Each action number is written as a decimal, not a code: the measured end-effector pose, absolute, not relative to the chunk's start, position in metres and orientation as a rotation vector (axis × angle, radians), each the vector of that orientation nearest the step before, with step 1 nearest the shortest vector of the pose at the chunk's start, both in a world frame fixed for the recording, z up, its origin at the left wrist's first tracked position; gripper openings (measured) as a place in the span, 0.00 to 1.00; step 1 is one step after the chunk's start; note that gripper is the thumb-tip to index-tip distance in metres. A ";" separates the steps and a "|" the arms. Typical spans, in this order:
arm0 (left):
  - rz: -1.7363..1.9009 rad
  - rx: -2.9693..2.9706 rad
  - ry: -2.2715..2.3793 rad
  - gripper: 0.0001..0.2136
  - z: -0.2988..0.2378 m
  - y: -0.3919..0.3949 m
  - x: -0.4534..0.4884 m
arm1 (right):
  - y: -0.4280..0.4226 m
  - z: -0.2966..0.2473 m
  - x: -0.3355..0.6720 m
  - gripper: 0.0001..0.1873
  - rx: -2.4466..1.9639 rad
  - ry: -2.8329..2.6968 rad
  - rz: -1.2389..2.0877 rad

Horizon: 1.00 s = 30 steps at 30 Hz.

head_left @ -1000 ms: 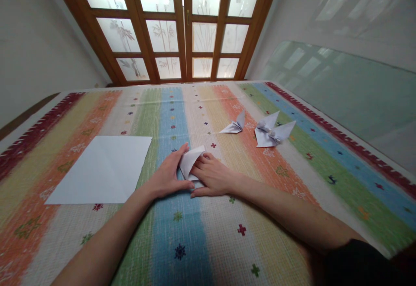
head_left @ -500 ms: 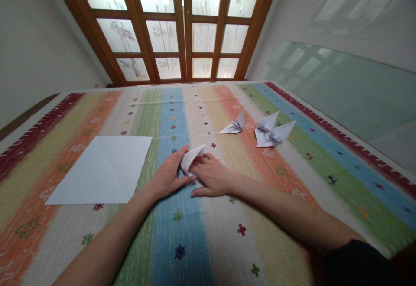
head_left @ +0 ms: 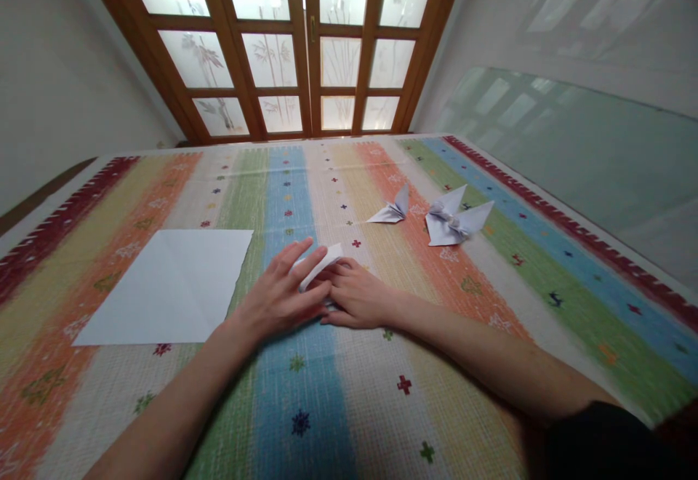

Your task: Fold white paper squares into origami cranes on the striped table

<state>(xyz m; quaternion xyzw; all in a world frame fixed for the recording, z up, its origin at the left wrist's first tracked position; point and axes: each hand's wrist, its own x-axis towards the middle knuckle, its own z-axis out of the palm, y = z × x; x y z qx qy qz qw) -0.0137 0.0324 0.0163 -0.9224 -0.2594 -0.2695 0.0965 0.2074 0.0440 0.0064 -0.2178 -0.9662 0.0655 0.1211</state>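
A small piece of white folded paper (head_left: 321, 265) is held between my two hands over the blue stripe of the cloth, one flap standing up. My left hand (head_left: 281, 292) grips it from the left, fingers curved over the flap and thumb along the near side. From the right, my right hand (head_left: 357, 294) has its fingers at the paper's inner side, fingertips partly hidden beneath the flap. The lower part of the folded paper is covered by both hands.
To the left lies a flat white sheet of paper (head_left: 169, 287) with a torn right edge. Folded paper cranes sit at the back right, a single one (head_left: 393, 209) and a cluster (head_left: 455, 220). A striped tablecloth (head_left: 294, 436) covers the table; glazed wooden doors (head_left: 308, 113) stand behind.
My left hand has shifted right and over the paper, its fingers now covering more of the flap. The flap leans lower. My right hand stays nearly in place.
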 end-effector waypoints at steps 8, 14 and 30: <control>-0.614 -2.725 -0.827 0.09 0.031 0.036 -0.016 | 0.043 0.001 0.225 0.28 -0.591 -2.837 0.223; -0.613 -2.743 -0.866 0.08 0.035 0.032 -0.001 | 0.036 -0.002 0.250 0.19 -0.629 -2.738 0.176; -0.448 -2.759 -1.137 0.13 0.026 0.042 0.026 | 0.029 -0.010 0.261 0.13 -0.660 -2.563 0.108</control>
